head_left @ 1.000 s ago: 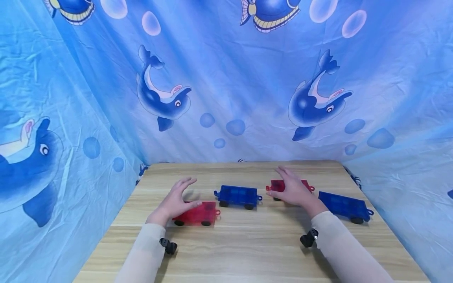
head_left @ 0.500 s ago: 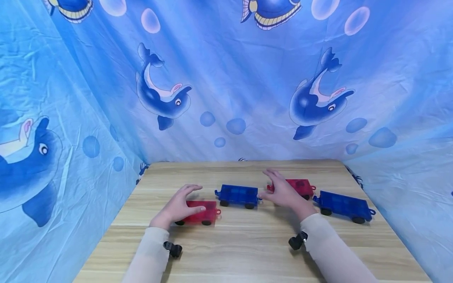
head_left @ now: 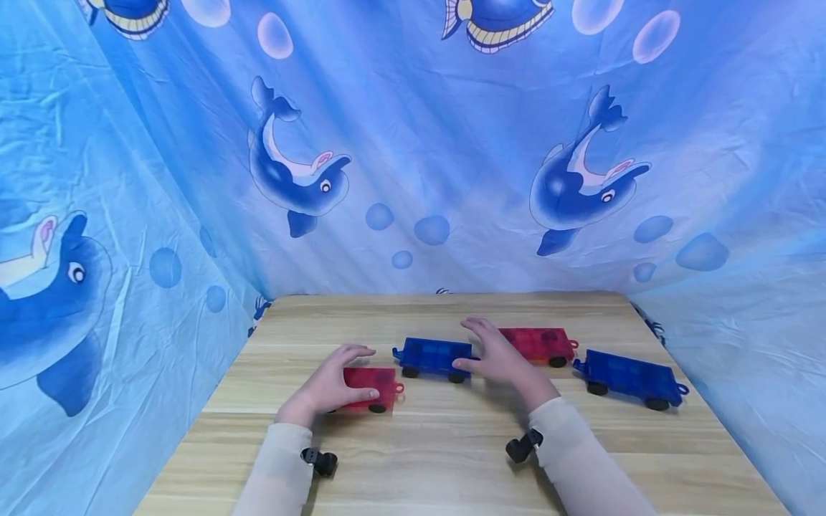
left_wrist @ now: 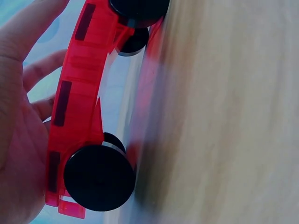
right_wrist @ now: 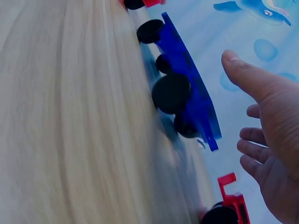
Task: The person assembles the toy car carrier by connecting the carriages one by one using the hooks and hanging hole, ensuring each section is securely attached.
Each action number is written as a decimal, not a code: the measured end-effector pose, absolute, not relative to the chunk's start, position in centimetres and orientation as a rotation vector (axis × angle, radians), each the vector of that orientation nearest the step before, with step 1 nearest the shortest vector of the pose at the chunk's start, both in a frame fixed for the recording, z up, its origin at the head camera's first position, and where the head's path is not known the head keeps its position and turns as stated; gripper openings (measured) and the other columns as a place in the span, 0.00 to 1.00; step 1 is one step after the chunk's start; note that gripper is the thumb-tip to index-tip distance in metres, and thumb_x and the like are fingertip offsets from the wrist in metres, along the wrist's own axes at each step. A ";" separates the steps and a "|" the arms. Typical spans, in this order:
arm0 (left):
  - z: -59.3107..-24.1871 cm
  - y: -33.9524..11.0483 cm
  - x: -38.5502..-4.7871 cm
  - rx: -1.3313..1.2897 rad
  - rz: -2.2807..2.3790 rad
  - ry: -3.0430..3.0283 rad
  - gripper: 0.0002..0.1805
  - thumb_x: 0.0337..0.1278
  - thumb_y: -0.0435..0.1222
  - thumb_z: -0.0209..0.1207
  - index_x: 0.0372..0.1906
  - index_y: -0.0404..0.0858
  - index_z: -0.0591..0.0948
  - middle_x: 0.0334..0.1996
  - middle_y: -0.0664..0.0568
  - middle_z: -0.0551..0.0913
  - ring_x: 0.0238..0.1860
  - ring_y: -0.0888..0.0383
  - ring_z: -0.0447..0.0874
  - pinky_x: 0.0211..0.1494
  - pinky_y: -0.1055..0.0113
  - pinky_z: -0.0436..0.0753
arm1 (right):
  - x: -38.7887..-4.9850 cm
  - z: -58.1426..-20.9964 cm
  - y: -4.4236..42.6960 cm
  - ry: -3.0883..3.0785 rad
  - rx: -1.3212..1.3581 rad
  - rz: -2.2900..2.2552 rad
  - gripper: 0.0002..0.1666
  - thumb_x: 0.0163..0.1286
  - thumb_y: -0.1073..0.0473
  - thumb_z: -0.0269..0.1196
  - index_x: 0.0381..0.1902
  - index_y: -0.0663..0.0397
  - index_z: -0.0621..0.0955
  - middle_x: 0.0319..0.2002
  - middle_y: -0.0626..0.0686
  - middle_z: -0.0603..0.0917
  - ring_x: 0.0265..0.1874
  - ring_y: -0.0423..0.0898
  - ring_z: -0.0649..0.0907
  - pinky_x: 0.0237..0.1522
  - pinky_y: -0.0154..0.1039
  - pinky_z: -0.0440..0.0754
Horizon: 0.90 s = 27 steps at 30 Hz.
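My left hand [head_left: 328, 385] is spread over the left part of a red wagon [head_left: 385, 387], thumb along its near side; whether it touches is unclear. In the left wrist view that red wagon [left_wrist: 77, 88] stands on black wheels beside the palm. My right hand [head_left: 500, 360], fingers apart and holding nothing, hovers at the right end of a blue wagon [head_left: 434, 356]. The right wrist view has a gap between this hand [right_wrist: 271, 126] and the blue wagon [right_wrist: 187, 79].
Behind my right wrist stands another red wagon [head_left: 538, 344], its left end hidden. A second blue wagon [head_left: 629, 376] sits slightly angled at the right of the wooden table [head_left: 426, 459]. A blue dolphin-print curtain [head_left: 400, 143] surrounds the table's back and sides.
My right hand has moved left, from over the far red wagon to the middle blue wagon's right end. My left hand has shifted slightly right and lower over its red wagon.
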<state>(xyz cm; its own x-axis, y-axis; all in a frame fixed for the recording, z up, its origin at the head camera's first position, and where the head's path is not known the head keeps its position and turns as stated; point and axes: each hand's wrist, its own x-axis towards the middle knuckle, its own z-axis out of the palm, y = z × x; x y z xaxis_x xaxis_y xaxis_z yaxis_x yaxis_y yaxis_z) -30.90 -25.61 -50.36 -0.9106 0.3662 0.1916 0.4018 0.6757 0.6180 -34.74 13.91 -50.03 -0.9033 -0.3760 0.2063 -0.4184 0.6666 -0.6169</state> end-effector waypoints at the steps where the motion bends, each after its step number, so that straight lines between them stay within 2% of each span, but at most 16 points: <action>1: -50.4 -25.6 -30.9 -0.656 -1.078 -2.825 0.46 0.44 0.61 0.79 0.71 0.53 0.78 0.69 0.58 0.74 0.68 0.44 0.74 0.65 0.42 0.78 | -34.7 -50.1 13.7 -2.815 0.676 1.064 0.56 0.63 0.33 0.74 0.82 0.43 0.65 0.80 0.53 0.62 0.77 0.59 0.65 0.72 0.65 0.67; 3: -50.6 -25.5 -30.9 -0.668 -1.090 -2.816 0.46 0.43 0.59 0.81 0.71 0.49 0.79 0.67 0.58 0.75 0.66 0.44 0.76 0.63 0.44 0.79 | -34.6 -50.2 13.3 -2.826 0.680 1.057 0.55 0.63 0.34 0.75 0.81 0.43 0.65 0.80 0.52 0.62 0.77 0.58 0.66 0.71 0.64 0.68; 10: -50.8 -25.3 -30.3 -0.643 -0.949 -2.805 0.46 0.38 0.57 0.83 0.68 0.49 0.82 0.62 0.64 0.77 0.61 0.54 0.77 0.59 0.49 0.81 | -34.3 -50.9 12.4 -2.873 0.661 0.999 0.54 0.63 0.33 0.74 0.81 0.40 0.66 0.80 0.50 0.63 0.76 0.56 0.67 0.72 0.60 0.70; 14: -50.7 -25.1 -30.1 -0.657 -0.941 -2.804 0.47 0.36 0.58 0.84 0.67 0.48 0.82 0.61 0.63 0.78 0.60 0.52 0.78 0.58 0.49 0.82 | -34.2 -51.1 12.1 -2.886 0.668 0.974 0.55 0.62 0.32 0.74 0.81 0.43 0.67 0.78 0.51 0.65 0.76 0.57 0.68 0.72 0.60 0.70; 21: -50.6 -24.8 -29.8 -0.611 -0.821 -2.845 0.47 0.29 0.66 0.82 0.63 0.58 0.83 0.59 0.66 0.79 0.59 0.55 0.75 0.56 0.50 0.80 | -34.2 -51.6 11.9 -2.903 0.700 0.930 0.55 0.62 0.32 0.74 0.80 0.46 0.68 0.77 0.54 0.68 0.75 0.58 0.68 0.71 0.61 0.70; 27: -50.6 -24.5 -29.6 -0.582 -0.759 -2.890 0.45 0.29 0.60 0.84 0.63 0.59 0.83 0.57 0.65 0.81 0.58 0.54 0.75 0.55 0.51 0.81 | -34.3 -52.0 11.8 -2.925 0.699 0.888 0.55 0.62 0.31 0.74 0.80 0.45 0.68 0.77 0.54 0.68 0.75 0.57 0.68 0.71 0.60 0.70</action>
<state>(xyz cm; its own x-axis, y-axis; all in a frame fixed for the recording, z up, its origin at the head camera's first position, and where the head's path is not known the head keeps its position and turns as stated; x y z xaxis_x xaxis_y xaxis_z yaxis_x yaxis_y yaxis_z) -29.59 -24.51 -50.58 -0.9224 0.3378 0.1871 0.3861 0.8033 0.4535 -34.33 11.85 -51.98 -0.9005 -0.4145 0.1314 -0.4176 0.7401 -0.5271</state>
